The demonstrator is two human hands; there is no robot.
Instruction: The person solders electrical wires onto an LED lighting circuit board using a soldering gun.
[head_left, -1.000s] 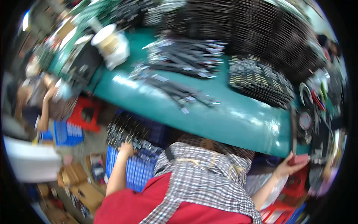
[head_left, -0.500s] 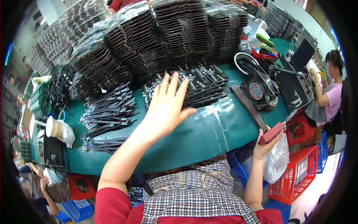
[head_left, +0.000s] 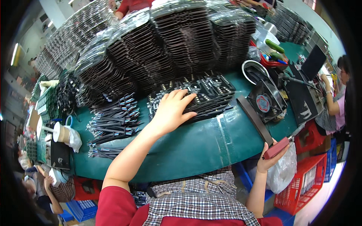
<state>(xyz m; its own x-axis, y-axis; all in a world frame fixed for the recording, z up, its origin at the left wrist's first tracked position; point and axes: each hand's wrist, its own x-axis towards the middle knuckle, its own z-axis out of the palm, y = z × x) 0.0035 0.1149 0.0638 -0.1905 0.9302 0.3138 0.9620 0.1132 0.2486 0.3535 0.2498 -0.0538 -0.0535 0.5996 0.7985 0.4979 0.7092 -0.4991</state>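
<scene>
My left hand (head_left: 171,113) is open, its fingers spread over the near left part of a low stack of black circuit boards (head_left: 211,90). The fingertips seem to rest on the top board. At the right table edge my right hand (head_left: 268,160) is closed round a dark red block-shaped tool (head_left: 276,148) with a greyish shaft pointing away to the right. A long dark brown bar (head_left: 254,119) lies just beyond that hand. Left of the boards are bundled black cables (head_left: 115,120) with stripped, coloured wire ends.
Tall stacks of boards (head_left: 181,37) stand along the far side of the green table (head_left: 184,154). A black fan (head_left: 264,102) and a metal-rimmed bowl (head_left: 246,69) are at the right. A wire spool (head_left: 62,132) sits left. Red crates (head_left: 301,184) stand below; co-workers sit on both sides.
My left hand has come down toward the low stack of boards, its fingers less raised. My right hand keeps hold of the red tool. The whole view has shifted slightly.
</scene>
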